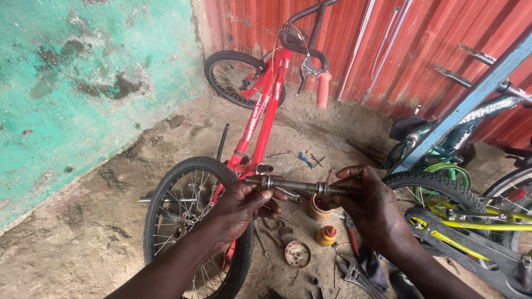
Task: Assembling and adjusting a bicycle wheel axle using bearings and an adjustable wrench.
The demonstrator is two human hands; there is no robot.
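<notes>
I hold a greasy metal axle spindle level in front of me, both hands on it. My left hand grips its left end, near a threaded part with a nut. My right hand pinches the right end, fingers around a small ring on the shaft. Below and behind the hands lies a red bicycle on its side on the dirt floor, its rear wheel under my left forearm.
On the ground under my hands lie a small round tin, a yellow bottle with a red cap, an orange cup, wrenches and pliers. A dark and yellow-green bicycle stands at right. A teal wall is left, a red metal wall behind.
</notes>
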